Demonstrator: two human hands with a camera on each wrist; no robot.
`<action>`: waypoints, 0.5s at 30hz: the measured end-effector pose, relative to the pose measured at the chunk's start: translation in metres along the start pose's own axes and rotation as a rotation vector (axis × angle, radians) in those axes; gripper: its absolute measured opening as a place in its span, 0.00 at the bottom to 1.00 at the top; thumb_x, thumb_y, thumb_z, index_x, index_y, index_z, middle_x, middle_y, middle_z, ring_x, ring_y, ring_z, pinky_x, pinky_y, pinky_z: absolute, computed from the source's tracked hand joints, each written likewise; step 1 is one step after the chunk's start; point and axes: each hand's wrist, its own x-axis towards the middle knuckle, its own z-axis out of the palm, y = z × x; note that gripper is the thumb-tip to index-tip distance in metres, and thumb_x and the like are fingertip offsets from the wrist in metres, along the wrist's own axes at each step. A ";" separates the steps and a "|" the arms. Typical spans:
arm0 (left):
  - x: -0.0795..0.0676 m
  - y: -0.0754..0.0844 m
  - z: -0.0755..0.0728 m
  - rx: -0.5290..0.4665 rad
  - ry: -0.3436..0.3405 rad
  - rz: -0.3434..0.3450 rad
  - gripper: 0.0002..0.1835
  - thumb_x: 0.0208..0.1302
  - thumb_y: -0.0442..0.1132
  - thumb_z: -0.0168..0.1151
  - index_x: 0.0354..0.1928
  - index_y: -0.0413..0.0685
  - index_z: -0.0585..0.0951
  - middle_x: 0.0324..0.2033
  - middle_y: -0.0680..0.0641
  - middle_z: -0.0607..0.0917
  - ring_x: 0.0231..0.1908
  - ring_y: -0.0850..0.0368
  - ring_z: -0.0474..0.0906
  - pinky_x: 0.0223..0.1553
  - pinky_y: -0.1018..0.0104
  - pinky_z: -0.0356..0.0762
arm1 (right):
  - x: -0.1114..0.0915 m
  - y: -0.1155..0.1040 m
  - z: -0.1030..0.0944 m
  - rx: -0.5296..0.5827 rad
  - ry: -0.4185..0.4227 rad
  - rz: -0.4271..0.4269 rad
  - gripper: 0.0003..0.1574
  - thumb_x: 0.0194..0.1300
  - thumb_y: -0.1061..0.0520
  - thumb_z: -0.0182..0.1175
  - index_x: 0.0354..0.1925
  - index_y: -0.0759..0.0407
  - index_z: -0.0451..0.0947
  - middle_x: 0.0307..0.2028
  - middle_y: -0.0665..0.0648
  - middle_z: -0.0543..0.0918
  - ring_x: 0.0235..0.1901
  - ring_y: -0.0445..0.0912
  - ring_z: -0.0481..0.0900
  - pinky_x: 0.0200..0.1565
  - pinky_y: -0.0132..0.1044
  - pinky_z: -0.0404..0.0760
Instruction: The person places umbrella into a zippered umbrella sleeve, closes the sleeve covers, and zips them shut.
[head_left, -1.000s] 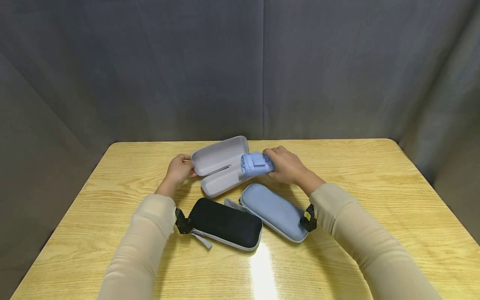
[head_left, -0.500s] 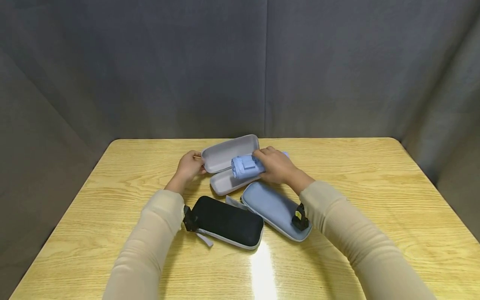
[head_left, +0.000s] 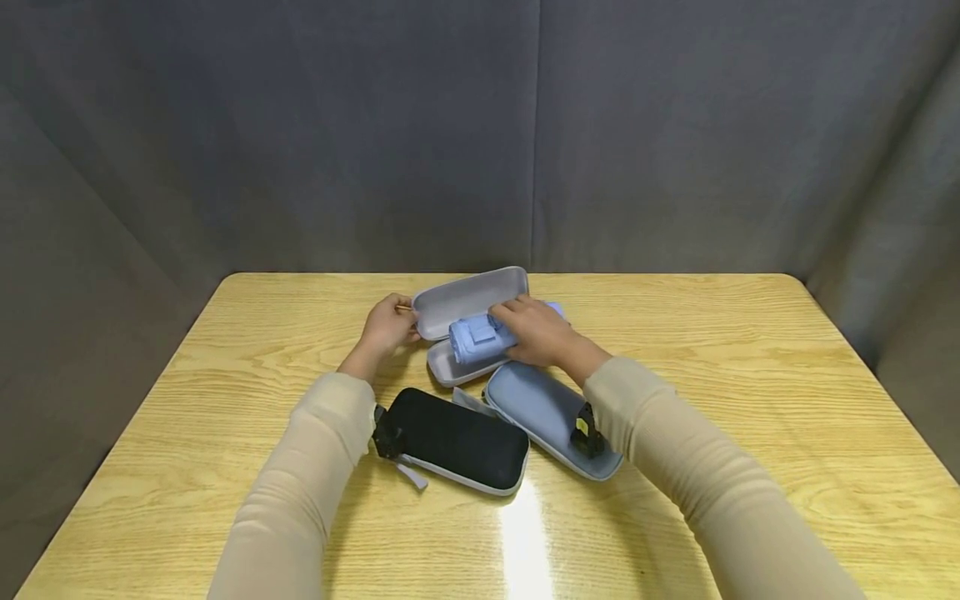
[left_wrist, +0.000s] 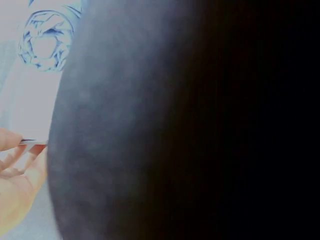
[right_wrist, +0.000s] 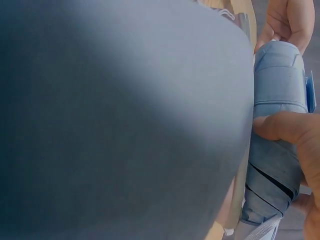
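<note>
An open grey hard case (head_left: 472, 300) lies near the back of the table, its lid tipped up behind its base. At its left end my left hand (head_left: 386, 329) pinches the rim between thumb and fingers. My right hand (head_left: 536, 332) grips a rolled light-blue folding umbrella (head_left: 472, 338) from above, thumb on the near side in the right wrist view. The umbrella lies lengthwise over the case's base and hides part of it. Its coiled end, also seen as a fabric roll (left_wrist: 46, 42) in the left wrist view, faces my left hand.
A closed black zip case (head_left: 457, 442) lies in front, with a grey pull tab. A closed blue zip case (head_left: 536, 408) sits beside it, under my right wrist. Both block much of the wrist views. A dark curtain (head_left: 375, 133) hangs behind the table.
My right hand has brought the umbrella left and slightly down over the case's base. The open case and my left hand have shifted right and slightly back.
</note>
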 end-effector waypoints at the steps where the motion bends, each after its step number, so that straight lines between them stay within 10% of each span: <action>1: 0.000 0.000 0.000 0.000 0.001 0.005 0.17 0.62 0.30 0.44 0.53 0.34 0.63 0.41 0.37 0.71 0.35 0.50 0.72 0.40 0.60 0.73 | 0.000 -0.001 0.000 0.001 -0.003 -0.001 0.33 0.44 0.58 0.65 0.50 0.61 0.66 0.46 0.60 0.73 0.44 0.53 0.67 0.45 0.44 0.68; 15: 0.001 0.000 0.004 0.020 0.002 0.051 0.16 0.62 0.30 0.44 0.51 0.31 0.65 0.42 0.34 0.71 0.38 0.48 0.72 0.37 0.64 0.74 | 0.010 -0.009 0.008 0.005 -0.070 -0.004 0.32 0.46 0.59 0.64 0.51 0.59 0.65 0.48 0.59 0.72 0.47 0.52 0.67 0.48 0.43 0.66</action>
